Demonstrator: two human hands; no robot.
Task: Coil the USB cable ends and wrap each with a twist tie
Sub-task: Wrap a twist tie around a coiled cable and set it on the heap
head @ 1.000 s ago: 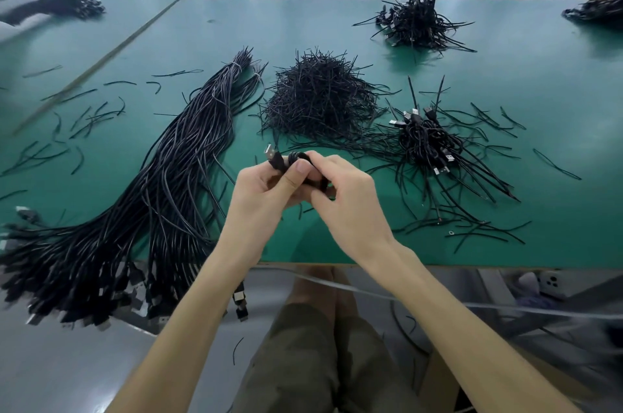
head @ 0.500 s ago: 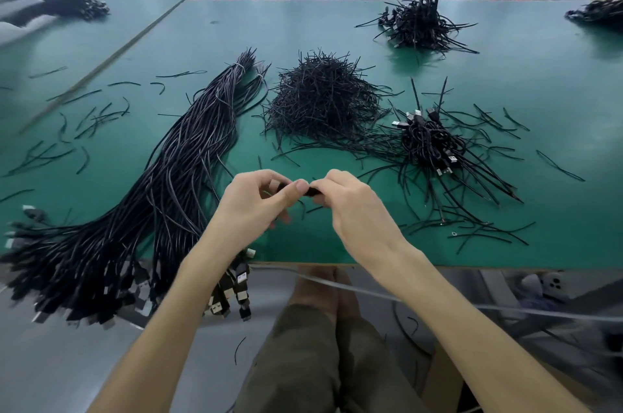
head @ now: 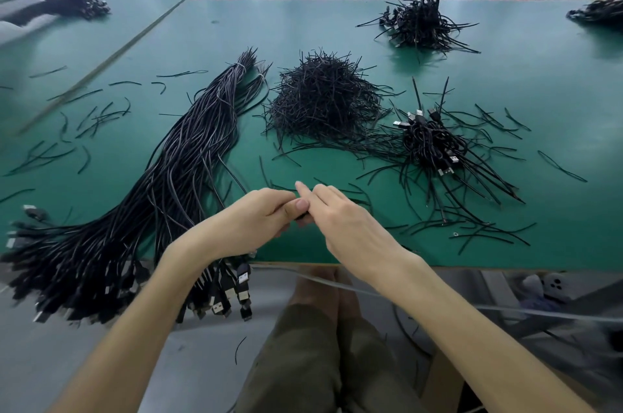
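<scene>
Several loose twist ties (head: 97, 116) lie scattered on the green table (head: 303, 25) far left of the twist-tie heap (head: 323, 99). Just left of the heap runs a long bundle of straight USB cables (head: 175, 183). It fans out toward the near table edge (head: 438, 266), and its plugs (head: 229, 291) hang over that edge. A strip of bare green shows between the bundle and the heap, and a wider bare band lies beyond the heap up to the far edge.

Straight in front of the heap, near the table edge, the two hands meet. The left hand (head: 249, 224) has its fingers curled and its thumb pressed on the USB cable (head: 301, 217). Only a small black sliver of the cable shows between the hands, and its coil is hidden. The right hand (head: 350, 224) touches the left, with its index finger stretched forward. Whether it grips anything cannot be told.

Right of the heap sits a pile of coiled cables (head: 431, 143) with silver plugs and tie ends sticking out. A second pile (head: 418, 21) lies beyond it.
</scene>
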